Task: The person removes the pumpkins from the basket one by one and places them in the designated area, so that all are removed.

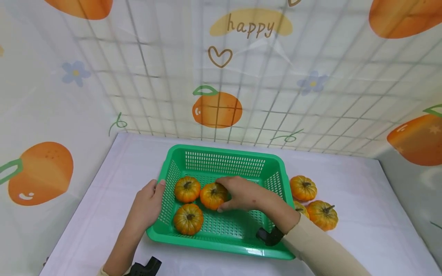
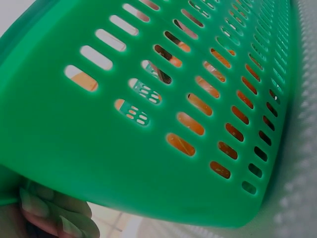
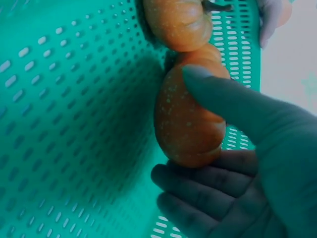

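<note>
A green plastic basket (image 1: pixel 221 245) with slotted walls stands on the table. At its left side, my left hand (image 1: pixel 148 203) grips the rim; in the left wrist view its fingers (image 2: pixel 59 213) curl under the edge of the basket. Inside, my right hand (image 1: pixel 243 193) holds a small orange pumpkin (image 1: pixel 211 196) between thumb and fingers, as the right wrist view shows the pumpkin (image 3: pixel 188 114) too. Two more pumpkins lie in the basket's left part: one farther back (image 1: pixel 187 189), just left of the held one, and one nearer the front (image 1: pixel 188 219).
Outside the basket's right wall lie three more pumpkins: one at the back (image 1: pixel 303 188), one at the right (image 1: pixel 322 215) and one partly hidden (image 1: pixel 301 209) behind the rim. A white cloth covers the table (image 1: pixel 366 199). Printed sheeting (image 1: pixel 165 84) over a wire grid rises behind.
</note>
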A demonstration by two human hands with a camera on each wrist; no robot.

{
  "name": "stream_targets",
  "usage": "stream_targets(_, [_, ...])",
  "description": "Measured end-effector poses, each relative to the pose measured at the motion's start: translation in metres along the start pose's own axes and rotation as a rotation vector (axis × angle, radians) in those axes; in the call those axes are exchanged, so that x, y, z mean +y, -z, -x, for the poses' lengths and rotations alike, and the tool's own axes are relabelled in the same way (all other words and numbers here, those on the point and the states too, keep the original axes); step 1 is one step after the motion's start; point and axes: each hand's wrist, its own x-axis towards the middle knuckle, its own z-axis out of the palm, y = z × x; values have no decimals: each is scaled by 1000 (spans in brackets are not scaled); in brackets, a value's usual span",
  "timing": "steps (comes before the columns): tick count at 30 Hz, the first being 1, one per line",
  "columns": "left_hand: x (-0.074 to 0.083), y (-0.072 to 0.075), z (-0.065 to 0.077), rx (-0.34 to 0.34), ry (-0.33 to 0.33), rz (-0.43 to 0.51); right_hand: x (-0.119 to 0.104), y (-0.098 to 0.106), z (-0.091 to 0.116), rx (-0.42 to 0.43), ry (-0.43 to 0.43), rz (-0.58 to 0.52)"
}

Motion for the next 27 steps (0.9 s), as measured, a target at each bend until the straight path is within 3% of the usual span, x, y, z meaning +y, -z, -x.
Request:
stream_targets(8, [1,-1,2,-4,-7,14,-7,12,18,39,-17,-9])
stream_targets(16, [1,1,1,8,-9,-7,-16,19,37,73,35,-19])
stream_targets(27, [-1,-2,-1,7,-3,-6,-21,24,56,142,-20,35])
